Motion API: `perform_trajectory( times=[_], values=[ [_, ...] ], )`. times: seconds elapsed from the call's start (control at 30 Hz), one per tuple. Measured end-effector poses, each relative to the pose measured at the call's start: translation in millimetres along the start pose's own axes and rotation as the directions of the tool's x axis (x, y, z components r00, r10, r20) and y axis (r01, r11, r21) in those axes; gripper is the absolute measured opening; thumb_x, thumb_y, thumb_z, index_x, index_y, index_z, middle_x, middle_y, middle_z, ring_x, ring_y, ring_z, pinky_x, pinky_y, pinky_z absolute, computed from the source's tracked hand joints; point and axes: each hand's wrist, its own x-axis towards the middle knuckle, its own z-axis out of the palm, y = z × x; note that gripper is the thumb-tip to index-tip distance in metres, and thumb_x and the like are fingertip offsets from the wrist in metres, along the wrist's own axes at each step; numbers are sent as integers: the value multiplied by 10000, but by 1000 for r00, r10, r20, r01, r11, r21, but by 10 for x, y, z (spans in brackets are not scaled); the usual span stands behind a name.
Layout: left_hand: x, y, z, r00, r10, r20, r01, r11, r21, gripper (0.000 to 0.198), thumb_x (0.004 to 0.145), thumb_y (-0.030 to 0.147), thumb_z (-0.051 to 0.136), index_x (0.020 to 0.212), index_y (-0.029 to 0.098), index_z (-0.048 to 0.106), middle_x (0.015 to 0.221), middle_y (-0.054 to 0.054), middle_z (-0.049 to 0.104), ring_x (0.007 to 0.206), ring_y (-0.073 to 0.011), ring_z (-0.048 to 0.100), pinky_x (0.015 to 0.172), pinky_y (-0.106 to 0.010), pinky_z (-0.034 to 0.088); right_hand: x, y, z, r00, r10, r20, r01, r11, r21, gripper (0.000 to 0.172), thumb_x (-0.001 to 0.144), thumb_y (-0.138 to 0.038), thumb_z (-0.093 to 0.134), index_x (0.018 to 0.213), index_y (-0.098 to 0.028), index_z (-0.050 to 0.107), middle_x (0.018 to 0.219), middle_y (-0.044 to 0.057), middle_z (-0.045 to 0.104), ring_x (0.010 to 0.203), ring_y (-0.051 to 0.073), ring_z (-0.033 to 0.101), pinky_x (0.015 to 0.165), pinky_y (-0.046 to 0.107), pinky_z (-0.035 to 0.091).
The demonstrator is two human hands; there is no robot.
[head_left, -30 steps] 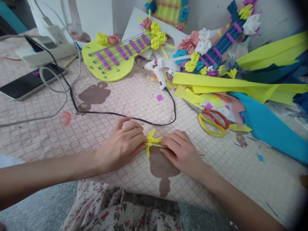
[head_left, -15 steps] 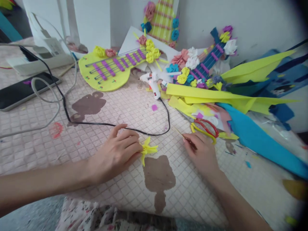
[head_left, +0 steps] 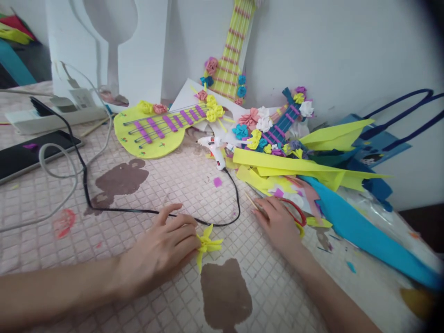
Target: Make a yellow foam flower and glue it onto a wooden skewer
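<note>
My left hand (head_left: 163, 249) rests on the pink checked mat (head_left: 180, 185), its fingers pinched on a small yellow foam flower (head_left: 207, 244). My right hand (head_left: 279, 223) lies further right, fingers closed around a thin wooden stick (head_left: 252, 202) that points up and left. That hand covers part of the red and yellow scissors (head_left: 299, 213).
A white glue gun (head_left: 215, 149) lies at the back, its black cord (head_left: 138, 210) looping across the mat just beyond my left hand. Foam guitars with flowers (head_left: 163, 127), yellow and blue foam sheets (head_left: 312, 169), a phone (head_left: 31, 155) and a power strip (head_left: 52, 118) surround the area.
My right hand pulled the stick out of the flower and moved right toward the scissors. The left hand kept hold of the flower. The camera tilted upward.
</note>
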Motion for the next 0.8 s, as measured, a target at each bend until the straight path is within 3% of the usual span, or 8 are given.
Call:
perform_trajectory(
  times=[0.17,0.3,0.37,0.5,0.67,0.8],
  values=[
    [-19,-53,25,999,-22,-27,21,999,-29,151,903,167,479,792,185,580,779,27,620,899,-130,552,1079,-442,209,545,-112,-4,999,30,-13,-28,988,154,228,874,-286,489,1052,-180,584,991,91,608,960,227,558,836,369,464],
    [-6,-62,8,999,-29,-26,28,999,-30,165,914,186,475,784,186,577,767,34,616,908,-126,554,1078,-432,214,1162,-177,229,999,53,-10,-48,963,264,313,800,-341,573,1049,-153,584,949,92,611,884,215,579,810,350,464],
    [-3,-62,4,999,-36,-30,35,999,-39,174,918,192,472,777,184,573,757,38,617,911,-129,552,1079,-435,207,1438,-213,382,995,88,52,-99,951,294,372,749,-360,621,1042,-132,588,937,100,626,838,208,589,783,334,463],
    [-9,-76,14,999,-29,-31,28,999,-41,174,915,178,471,769,184,566,756,40,621,911,-129,546,1084,-436,194,1793,-343,589,974,135,183,-186,937,297,295,732,-398,616,889,-149,623,774,62,648,686,185,578,651,290,426],
    [-18,-103,39,999,-41,-30,40,999,-26,149,906,170,485,784,183,570,755,34,621,913,-133,546,1080,-435,202,1793,-466,549,966,184,184,-241,898,367,202,748,-357,569,773,-161,611,684,32,609,647,172,545,602,273,379],
    [-34,-129,37,1000,-21,-9,21,999,-37,128,898,161,497,797,186,571,767,29,627,938,-139,546,1086,-447,180,1431,-479,214,974,174,146,-227,776,589,232,767,-394,576,820,-170,602,706,4,600,651,152,542,605,264,414]
  ],
)
